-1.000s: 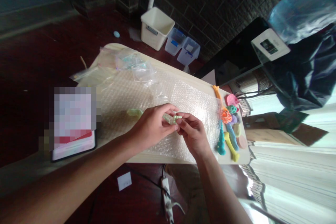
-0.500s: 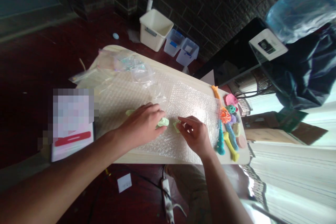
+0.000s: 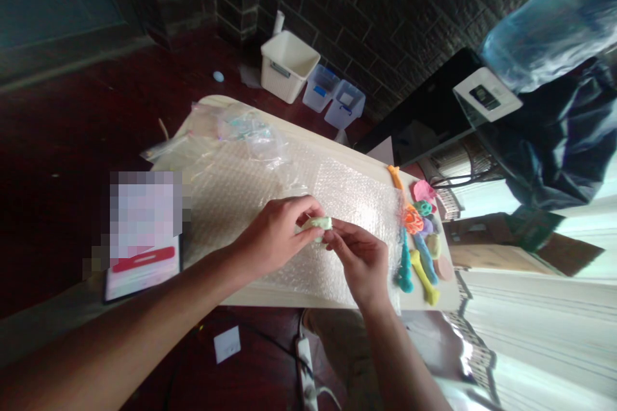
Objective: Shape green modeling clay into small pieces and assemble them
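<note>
Pale green piece (image 3: 320,223): held up above the work surface, at the meeting point of both hands; lumpy and small, partly covered by fingers.
Left hand (image 3: 279,230): closed, gripping the piece from the left between thumb and curled fingers.
Right hand (image 3: 362,260): closed in a pinch at the right end of the same piece; exact contact small and partly hidden.
Bubble wrap (image 3: 359,202): spread flat beneath both hands, over much of the tabletop.
Table (image 3: 270,297): pale, with rounded corners; bare along the near edge.
Colored pieces, right end of table: grouped close together, some touching; among them an orange stick (image 3: 395,176), a pink piece (image 3: 424,191), an orange stranded piece (image 3: 413,219), a teal strip (image 3: 405,263), a blue strip (image 3: 426,260) and a yellow bone-like piece (image 3: 426,277).
Plastic bags (image 3: 263,139): clear, crumpled, at the far left of the table.
Tablet (image 3: 144,274): left of the table, beyond the left forearm; screen mostly blurred out.
White bin (image 3: 282,82): on the dark red floor behind the table, beside two clear boxes (image 3: 345,105).
Power strip (image 3: 305,359): below the near table edge.
</note>
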Action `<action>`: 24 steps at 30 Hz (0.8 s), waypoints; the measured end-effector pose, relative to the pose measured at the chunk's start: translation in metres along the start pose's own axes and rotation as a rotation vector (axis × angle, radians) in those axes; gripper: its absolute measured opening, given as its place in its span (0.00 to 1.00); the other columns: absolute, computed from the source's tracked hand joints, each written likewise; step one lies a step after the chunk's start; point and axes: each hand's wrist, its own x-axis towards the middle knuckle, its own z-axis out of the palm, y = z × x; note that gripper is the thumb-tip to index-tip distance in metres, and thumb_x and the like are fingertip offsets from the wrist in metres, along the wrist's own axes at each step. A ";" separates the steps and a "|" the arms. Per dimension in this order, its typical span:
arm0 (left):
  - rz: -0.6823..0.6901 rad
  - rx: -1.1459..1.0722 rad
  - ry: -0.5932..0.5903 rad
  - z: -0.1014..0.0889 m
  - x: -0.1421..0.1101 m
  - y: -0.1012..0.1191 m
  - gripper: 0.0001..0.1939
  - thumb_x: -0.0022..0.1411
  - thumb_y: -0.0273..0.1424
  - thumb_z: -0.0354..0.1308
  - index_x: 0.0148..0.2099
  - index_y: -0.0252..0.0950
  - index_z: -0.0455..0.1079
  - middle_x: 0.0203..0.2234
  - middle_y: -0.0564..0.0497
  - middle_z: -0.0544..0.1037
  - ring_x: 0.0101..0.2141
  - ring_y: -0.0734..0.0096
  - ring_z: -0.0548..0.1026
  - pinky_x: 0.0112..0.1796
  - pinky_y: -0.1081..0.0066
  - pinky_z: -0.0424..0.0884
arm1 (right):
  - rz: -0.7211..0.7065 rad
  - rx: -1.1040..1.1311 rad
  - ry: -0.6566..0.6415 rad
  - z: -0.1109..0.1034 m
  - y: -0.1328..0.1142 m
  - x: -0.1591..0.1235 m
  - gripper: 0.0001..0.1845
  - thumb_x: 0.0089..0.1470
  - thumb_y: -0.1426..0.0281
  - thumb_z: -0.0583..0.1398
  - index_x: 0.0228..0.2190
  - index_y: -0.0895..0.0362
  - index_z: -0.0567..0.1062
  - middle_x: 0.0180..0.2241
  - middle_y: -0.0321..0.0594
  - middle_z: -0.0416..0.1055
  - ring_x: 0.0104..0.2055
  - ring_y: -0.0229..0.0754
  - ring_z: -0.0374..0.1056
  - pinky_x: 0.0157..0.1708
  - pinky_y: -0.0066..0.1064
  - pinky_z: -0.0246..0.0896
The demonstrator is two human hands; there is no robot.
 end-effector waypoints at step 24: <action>0.073 0.008 -0.013 0.005 -0.002 -0.002 0.08 0.63 0.25 0.64 0.45 0.37 0.77 0.39 0.50 0.81 0.39 0.69 0.78 0.41 0.68 0.73 | -0.017 0.043 0.033 0.001 0.001 0.000 0.07 0.50 0.68 0.73 0.34 0.52 0.84 0.31 0.38 0.82 0.32 0.39 0.74 0.35 0.32 0.68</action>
